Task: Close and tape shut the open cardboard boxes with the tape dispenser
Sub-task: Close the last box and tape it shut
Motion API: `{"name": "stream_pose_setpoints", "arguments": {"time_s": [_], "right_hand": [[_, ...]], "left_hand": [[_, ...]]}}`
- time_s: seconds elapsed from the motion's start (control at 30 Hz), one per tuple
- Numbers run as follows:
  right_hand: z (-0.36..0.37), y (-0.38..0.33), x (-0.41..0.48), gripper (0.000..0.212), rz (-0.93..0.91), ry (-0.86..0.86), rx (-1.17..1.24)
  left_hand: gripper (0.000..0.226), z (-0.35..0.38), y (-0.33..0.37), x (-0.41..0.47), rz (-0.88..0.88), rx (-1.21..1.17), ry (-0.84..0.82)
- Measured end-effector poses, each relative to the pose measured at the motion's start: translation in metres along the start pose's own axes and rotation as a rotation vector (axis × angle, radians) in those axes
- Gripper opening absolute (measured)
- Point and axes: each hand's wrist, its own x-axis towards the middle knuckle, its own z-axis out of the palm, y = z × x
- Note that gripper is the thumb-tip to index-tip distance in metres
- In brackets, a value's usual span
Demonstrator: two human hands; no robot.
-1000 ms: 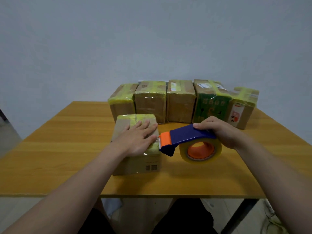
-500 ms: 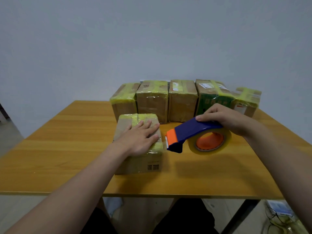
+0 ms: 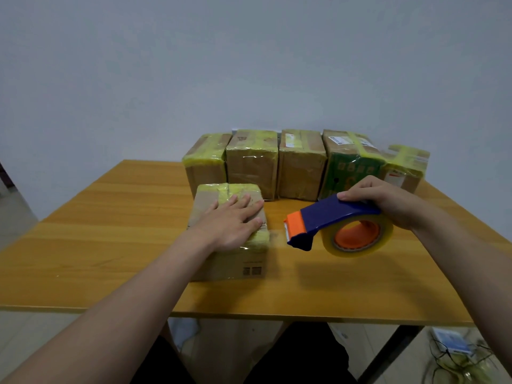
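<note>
While the left hand (image 3: pixel 231 224) is kept flat, palm down and fingers spread, on the taped top of the front cardboard box (image 3: pixel 230 236), just as it was a second ago, the tape dispenser (image 3: pixel 329 220) is held clear of that box by the right hand (image 3: pixel 388 202), which is closed around the blue handle. A second earlier the orange nose of the dispenser was seen touching the right edge of the box near the fingertips; now a gap of bare wooden table (image 3: pixel 110 245) is seen between nose and box, and the dispenser has been carried to the right and raised, its shadow cast on the wood beneath it. The roll of clear tape (image 3: pixel 357 236) with its orange core is seen tilted toward the camera. A faint strip of tape can be made out between box edge and nose, though whether it is attached cannot be told. Behind, the row of five taped boxes (image 3: pixel 302 164) is seen unchanged along the far edge, the right hand now overlapping the green one (image 3: pixel 352 167).
</note>
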Motion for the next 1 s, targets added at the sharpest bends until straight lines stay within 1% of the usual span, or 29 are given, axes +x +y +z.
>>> {"name": "stream_pose_setpoints", "arguments": {"time_s": [0.03, 0.07, 0.1, 0.2, 0.33, 0.4, 0.67, 0.9, 1.0], "right_hand": [[0.001, -0.003, 0.0, 0.056, 0.0, -0.008, -0.012], [0.003, -0.009, 0.0, 0.045, 0.0, -0.012, -0.029], [0.005, -0.015, 0.001, 0.042, 0.008, -0.008, -0.06], [0.012, -0.041, 0.006, 0.047, 0.038, -0.011, -0.224], [0.038, -0.078, 0.024, 0.048, 0.092, -0.016, -0.508], [0.051, -0.09, 0.033, 0.046, 0.115, -0.01, -0.577], [0.061, -0.102, 0.037, 0.039, 0.2, 0.024, -0.604], [0.067, -0.114, 0.035, 0.039, 0.127, 0.03, -0.753], [0.074, -0.119, 0.034, 0.038, 0.136, 0.055, -0.783]], "left_hand": [[0.058, 0.0, 0.0, 0.0, -0.001, 0.0, 0.002], [0.058, 0.0, 0.001, 0.0, -0.003, 0.002, 0.004], [0.058, 0.0, 0.001, 0.0, -0.005, 0.005, 0.004], [0.058, 0.001, 0.002, 0.001, -0.008, 0.008, 0.011], [0.058, 0.002, 0.002, 0.001, -0.008, -0.003, 0.021], [0.059, 0.003, 0.001, 0.002, -0.003, 0.001, 0.023], [0.059, 0.005, 0.0, 0.004, 0.001, 0.001, 0.023], [0.058, 0.003, 0.002, 0.001, -0.003, 0.003, 0.025], [0.058, 0.001, 0.003, 0.001, -0.005, 0.004, 0.02]]}}
